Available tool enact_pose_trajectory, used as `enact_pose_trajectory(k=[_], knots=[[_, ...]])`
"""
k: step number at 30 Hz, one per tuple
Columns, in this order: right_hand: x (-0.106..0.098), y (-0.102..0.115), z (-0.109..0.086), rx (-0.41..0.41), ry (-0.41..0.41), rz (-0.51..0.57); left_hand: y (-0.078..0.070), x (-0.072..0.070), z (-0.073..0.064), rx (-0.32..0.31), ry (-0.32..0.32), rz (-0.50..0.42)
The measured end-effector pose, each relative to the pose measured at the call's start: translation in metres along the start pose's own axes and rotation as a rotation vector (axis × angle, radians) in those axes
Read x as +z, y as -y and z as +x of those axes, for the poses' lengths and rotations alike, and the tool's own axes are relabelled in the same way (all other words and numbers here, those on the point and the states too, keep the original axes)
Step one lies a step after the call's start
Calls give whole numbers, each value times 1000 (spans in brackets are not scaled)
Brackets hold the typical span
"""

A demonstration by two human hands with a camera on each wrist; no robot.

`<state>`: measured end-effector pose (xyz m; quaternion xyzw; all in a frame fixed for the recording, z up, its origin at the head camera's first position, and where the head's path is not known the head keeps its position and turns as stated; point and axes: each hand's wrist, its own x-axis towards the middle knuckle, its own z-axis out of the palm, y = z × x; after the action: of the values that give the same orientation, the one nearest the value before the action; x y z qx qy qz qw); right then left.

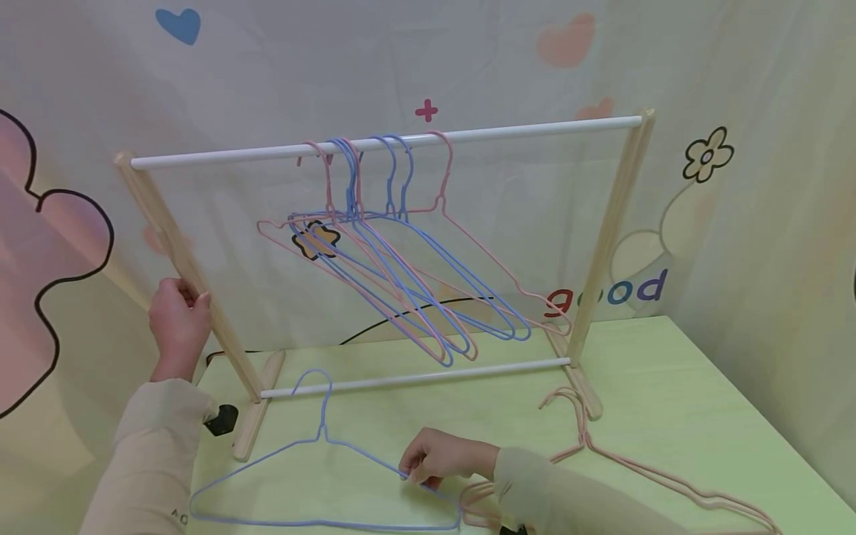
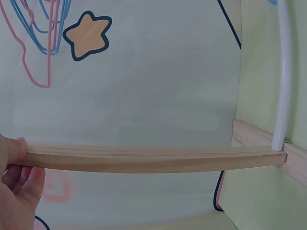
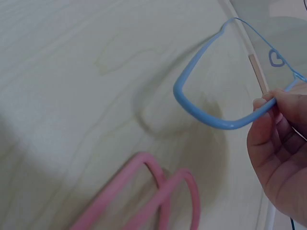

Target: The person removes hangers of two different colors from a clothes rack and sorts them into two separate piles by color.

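Observation:
My left hand (image 1: 179, 316) grips the left wooden post (image 1: 230, 345) of a hanger rack, its fingers curled round the wood in the left wrist view. With thumb and fingers my right hand (image 1: 441, 457) pinches the right shoulder of a blue clothes hanger (image 1: 321, 523), close over the table front. In the right wrist view that hanger's rounded corner (image 3: 211, 122) is raised, with its shadow on the tabletop. Several pink and blue hangers (image 1: 444, 171) hang from the rack's white top bar (image 1: 535, 132), bunched around its middle.
Pink hangers (image 1: 669, 479) lie on the pale green table (image 1: 709, 401) to the right, partly beneath my right forearm. The white lower bar (image 1: 414, 379) joins the rack's two wooden feet (image 1: 257, 416). Behind the rack hangs a printed curtain (image 1: 468, 67).

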<state>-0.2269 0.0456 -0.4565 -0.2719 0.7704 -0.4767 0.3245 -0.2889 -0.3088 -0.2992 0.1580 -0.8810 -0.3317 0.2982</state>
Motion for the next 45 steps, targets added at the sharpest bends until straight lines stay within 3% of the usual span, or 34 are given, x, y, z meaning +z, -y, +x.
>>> enact_pose_trajectory(k=[5,12,23,28,36,45], knots=[[10,-3,4,21,-23,-15,-1,0,0,-2,7,4],[19,-5,11,22,-79,-140,0,0,1,-5,-1,2],[30,-9,16,-1,-86,-364,-2,1,0,-16,9,4],[32,-12,16,-5,-98,-387,-1,0,0,-24,10,1],[11,8,1,-35,-61,-270,0,1,0,-49,27,11],[-22,52,-28,-113,-18,-302,-1,1,0,-37,15,14]])
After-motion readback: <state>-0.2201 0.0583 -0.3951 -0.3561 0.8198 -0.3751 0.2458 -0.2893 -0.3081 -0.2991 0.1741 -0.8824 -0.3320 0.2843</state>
